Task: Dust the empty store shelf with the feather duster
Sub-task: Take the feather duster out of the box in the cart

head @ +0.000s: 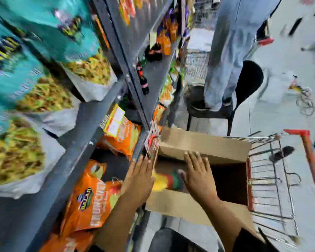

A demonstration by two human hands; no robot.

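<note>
A multicoloured feather duster, yellow, red and green, lies inside an open cardboard box that sits in a shopping cart. My left hand hovers flat at the box's left edge, fingers apart, holding nothing. My right hand is spread open just over the duster's right end, partly hiding it. The grey metal store shelf runs along the left and is loaded with snack bags. The whole view is motion-blurred.
A red-handled wire shopping cart holds the box. Ahead, a person in jeans stands on a black chair. Orange snack bags and teal bags fill the shelves; soda bottles lie on a farther shelf.
</note>
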